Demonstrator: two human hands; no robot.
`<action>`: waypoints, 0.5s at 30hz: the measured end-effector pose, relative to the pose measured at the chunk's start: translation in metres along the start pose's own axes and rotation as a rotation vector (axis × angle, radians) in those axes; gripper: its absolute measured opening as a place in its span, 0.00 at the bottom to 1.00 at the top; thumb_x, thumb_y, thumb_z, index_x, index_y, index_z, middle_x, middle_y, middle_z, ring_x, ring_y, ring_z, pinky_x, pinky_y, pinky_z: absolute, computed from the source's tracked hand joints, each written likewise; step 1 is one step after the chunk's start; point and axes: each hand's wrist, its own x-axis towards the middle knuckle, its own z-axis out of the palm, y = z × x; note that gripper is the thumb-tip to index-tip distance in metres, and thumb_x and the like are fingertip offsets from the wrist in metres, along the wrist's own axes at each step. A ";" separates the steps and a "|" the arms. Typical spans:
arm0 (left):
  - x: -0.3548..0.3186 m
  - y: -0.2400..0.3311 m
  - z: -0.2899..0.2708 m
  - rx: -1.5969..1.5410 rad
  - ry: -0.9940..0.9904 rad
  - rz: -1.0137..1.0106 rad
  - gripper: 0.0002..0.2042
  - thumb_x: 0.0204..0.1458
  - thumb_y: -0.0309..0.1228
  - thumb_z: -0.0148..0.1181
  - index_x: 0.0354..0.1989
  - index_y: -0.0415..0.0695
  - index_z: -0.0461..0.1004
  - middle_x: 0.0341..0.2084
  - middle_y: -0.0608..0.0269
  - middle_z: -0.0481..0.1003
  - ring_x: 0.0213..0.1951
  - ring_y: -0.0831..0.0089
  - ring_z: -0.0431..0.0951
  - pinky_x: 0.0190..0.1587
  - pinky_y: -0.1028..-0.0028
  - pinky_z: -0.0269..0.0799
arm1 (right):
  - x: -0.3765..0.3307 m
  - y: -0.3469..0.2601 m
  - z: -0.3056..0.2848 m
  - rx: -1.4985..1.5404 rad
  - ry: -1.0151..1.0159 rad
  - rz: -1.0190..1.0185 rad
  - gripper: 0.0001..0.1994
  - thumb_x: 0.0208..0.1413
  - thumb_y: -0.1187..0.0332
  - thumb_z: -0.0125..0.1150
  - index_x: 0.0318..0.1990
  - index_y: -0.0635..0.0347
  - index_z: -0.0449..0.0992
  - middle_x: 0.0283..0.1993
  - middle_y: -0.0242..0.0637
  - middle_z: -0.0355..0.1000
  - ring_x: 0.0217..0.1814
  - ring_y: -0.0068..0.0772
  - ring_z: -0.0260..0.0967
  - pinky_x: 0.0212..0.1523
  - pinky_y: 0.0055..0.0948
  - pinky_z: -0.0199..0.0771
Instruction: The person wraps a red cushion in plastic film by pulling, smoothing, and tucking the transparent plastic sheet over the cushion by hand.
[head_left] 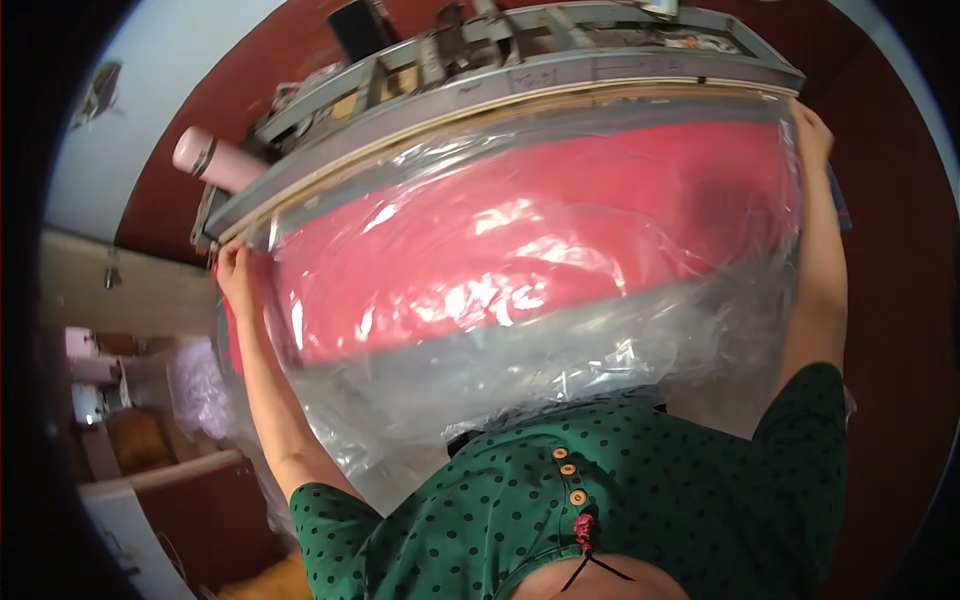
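Gripping the clear bag (520,370) of red fabric (520,250), left hand (235,272) and right hand (812,130) seemingly pinch its far corners.

Both arms stretched forward and spread wide apart, bare forearms rising from short green dotted sleeves, left hand (236,268) raised at far left with fingers curled shut in a pinch, right hand (812,130) higher at far right, fingers likewise closed in a grip.

bag (520,300) before machine (520,75), hands at its far corners, bottle (215,160) left of machine
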 end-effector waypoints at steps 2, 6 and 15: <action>-0.022 0.043 0.011 0.048 -0.036 0.138 0.04 0.49 0.24 0.51 0.32 0.40 0.70 0.26 0.70 0.69 0.30 0.83 0.67 0.36 0.83 0.63 | 0.008 0.034 -0.053 -0.234 0.164 0.048 0.17 0.46 0.54 0.58 0.35 0.57 0.78 0.34 0.36 0.75 0.37 0.24 0.71 0.39 0.23 0.68; -0.078 0.098 0.006 -0.096 -0.070 0.149 0.03 0.50 0.22 0.50 0.32 0.38 0.70 0.27 0.69 0.69 0.31 0.82 0.68 0.37 0.82 0.63 | 0.017 0.037 -0.066 -0.761 0.297 0.051 0.16 0.48 0.57 0.52 0.39 0.58 0.76 0.38 0.42 0.73 0.39 0.41 0.70 0.43 0.33 0.67; -0.157 0.162 -0.024 -0.183 -0.129 0.202 0.05 0.49 0.19 0.51 0.34 0.37 0.70 0.30 0.65 0.71 0.34 0.80 0.70 0.39 0.80 0.66 | -0.198 -0.407 0.115 0.533 -0.697 -0.906 0.15 0.48 0.68 0.55 0.45 0.58 0.70 0.47 0.36 0.67 0.51 0.30 0.62 0.52 0.26 0.60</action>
